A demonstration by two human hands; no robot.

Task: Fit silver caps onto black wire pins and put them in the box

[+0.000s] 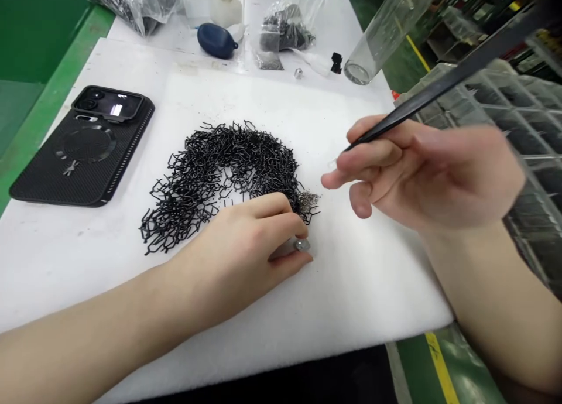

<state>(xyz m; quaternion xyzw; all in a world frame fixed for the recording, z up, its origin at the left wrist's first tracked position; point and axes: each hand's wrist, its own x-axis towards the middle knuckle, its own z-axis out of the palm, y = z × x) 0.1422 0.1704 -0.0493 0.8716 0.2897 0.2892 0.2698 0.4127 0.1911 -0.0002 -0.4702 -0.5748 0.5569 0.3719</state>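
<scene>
A black tool (443, 86) slants from the pinching right hand (432, 173); the left hand (250, 240), gripping a clear piece (302, 245), could scatter black wires (246, 146) by brushing sideways.

At nine o'clock, the phone case (85, 158) is showing a matt, finely textured back, and its camera plate (108, 105) is shining. Nearer the centre, at ten, the bent black pieces (239, 146) are looking like coated wire. At eleven, a clear plastic bag (134, 9) is appearing wrinkled and glossy. At one, the see-through tube (386, 32) is gleaming smoothly. The white sheet (373, 293) is looking matt and foam-like.
</scene>
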